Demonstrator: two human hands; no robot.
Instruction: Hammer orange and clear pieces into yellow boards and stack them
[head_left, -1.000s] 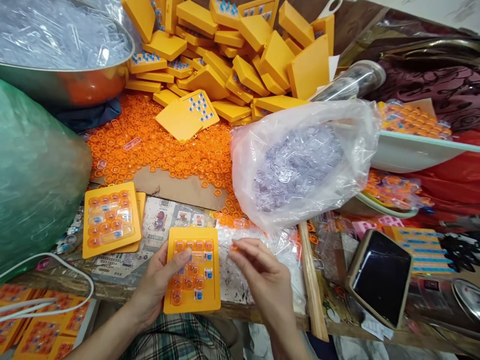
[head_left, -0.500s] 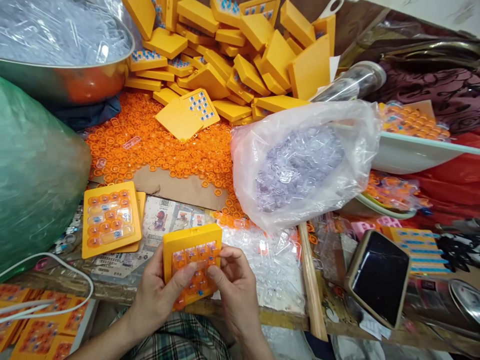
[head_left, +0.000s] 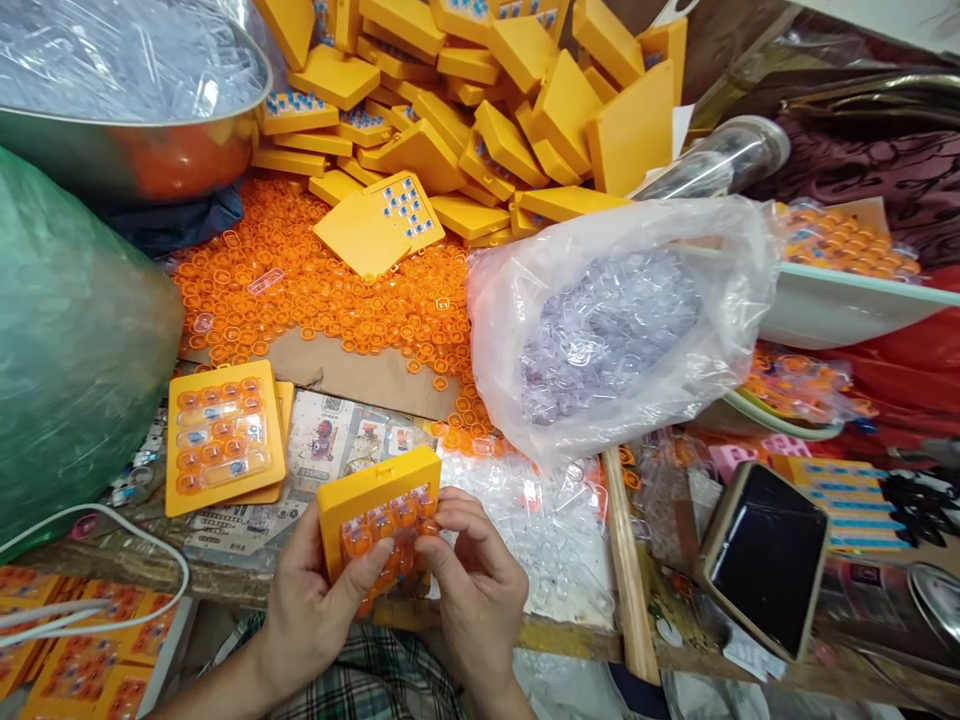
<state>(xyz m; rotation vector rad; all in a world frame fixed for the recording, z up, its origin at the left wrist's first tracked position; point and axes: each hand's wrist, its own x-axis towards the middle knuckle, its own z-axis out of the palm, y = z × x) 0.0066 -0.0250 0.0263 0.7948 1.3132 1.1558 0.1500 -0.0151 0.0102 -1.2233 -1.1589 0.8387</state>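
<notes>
A yellow plastic tray (head_left: 375, 487) filled with orange and clear pieces is tilted up toward me at the near edge of the table. My left hand (head_left: 319, 600) grips its left side, thumb lying across the face. My right hand (head_left: 472, 590) clasps the right side, fingers curled onto the orange pieces. Two filled yellow trays (head_left: 223, 438) lie stacked to the left on the table.
A pile of loose orange rings (head_left: 315, 290) spreads behind, with a heap of empty yellow trays (head_left: 480, 110) beyond. A clear bag of transparent pieces (head_left: 607, 330) sits right. A green bag (head_left: 67, 340), a metal bowl (head_left: 142, 150), a phone (head_left: 765, 555) and more filled trays (head_left: 75, 660) surround.
My right hand came in from the right and closed on the tray. Both hands lifted and tilted the tray up from lying flat.
</notes>
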